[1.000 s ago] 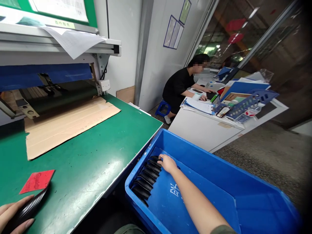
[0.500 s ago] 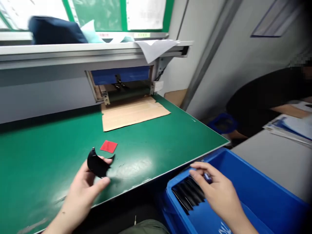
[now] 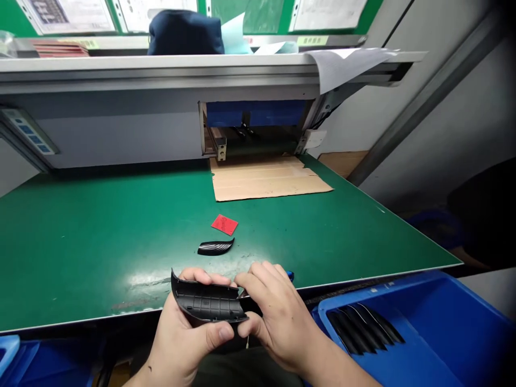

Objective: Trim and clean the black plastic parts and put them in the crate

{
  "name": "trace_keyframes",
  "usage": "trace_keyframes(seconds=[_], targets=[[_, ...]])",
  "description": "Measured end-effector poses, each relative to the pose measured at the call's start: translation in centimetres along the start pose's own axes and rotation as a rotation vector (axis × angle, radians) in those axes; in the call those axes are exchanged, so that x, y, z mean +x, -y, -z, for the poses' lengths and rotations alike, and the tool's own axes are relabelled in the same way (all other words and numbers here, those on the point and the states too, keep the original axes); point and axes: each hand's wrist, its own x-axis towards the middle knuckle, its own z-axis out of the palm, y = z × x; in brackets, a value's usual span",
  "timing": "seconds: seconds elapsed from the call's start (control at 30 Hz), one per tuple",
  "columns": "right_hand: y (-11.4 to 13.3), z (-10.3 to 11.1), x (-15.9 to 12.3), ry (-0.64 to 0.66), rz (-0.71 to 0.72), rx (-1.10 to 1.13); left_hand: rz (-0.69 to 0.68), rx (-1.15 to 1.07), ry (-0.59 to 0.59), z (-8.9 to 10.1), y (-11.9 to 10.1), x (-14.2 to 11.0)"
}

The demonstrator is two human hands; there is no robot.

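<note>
My left hand [image 3: 181, 333] grips a black curved plastic shell [image 3: 207, 301], its ribbed hollow side facing up toward me. At the shell's right end, my right hand [image 3: 278, 317] is closed around a small hand tool [image 3: 291, 276]. Only the tool's blue end and a glint of metal by the fingers show, so its kind is unclear. Just beyond the hands, a small black curved piece with pale stripes [image 3: 215, 247] lies on the green tabletop [image 3: 121, 231]. A red square card with handwriting [image 3: 224, 224] lies behind that piece.
To my right, a blue bin [image 3: 439, 333] holds several black curved shells [image 3: 365, 328] in a row. Another blue bin [image 3: 52, 360] is at lower left. Flat cardboard [image 3: 266, 183] lies before an opening under the shelf [image 3: 161, 62]. A person's dark sleeve [image 3: 484, 209] shows at far right.
My right hand has moved left from over the blue bin to the shell. The shell has turned in my left hand, and the view has swung left. The striped piece now shows fully.
</note>
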Motion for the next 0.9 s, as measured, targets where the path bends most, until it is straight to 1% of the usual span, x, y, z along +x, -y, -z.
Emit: trace_keyframes(seconds=[0.17,0.3,0.43,0.6,0.67,0.73,0.77,0.83,0.9], targets=[[0.4,-1.0,0.7,0.012,0.019,-0.13,0.016,0.038,-0.004,1.1,-0.5,0.2],[0.3,-1.7,0.8,0.03,0.066,-0.174,-0.015,0.143,0.085,2.1,-0.8,0.6],[0.1,-2.4,0.7,0.032,0.07,-0.164,-0.047,0.168,0.149,2.8,-0.9,0.9],[0.0,-3.2,0.6,0.008,0.073,-0.128,-0.033,0.133,0.124,3.1,-0.6,0.8],[-0.1,-3.4,0.7,0.013,0.075,-0.109,-0.029,0.125,0.139,3.2,-0.5,0.8],[-0.3,-3.4,0.8,0.065,0.078,-0.02,-0.03,0.124,0.176,3.3,-0.6,0.8],[-0.4,-3.2,0.9,0.116,0.083,0.073,-0.035,0.129,0.205,3.4,-0.6,0.9],[-0.7,-2.3,1.1,0.257,0.053,0.325,-0.046,0.147,0.273,3.6,-0.9,1.2],[-1.2,-1.2,1.3,0.379,-0.037,0.598,-0.067,0.161,0.313,3.9,-1.2,1.8]])
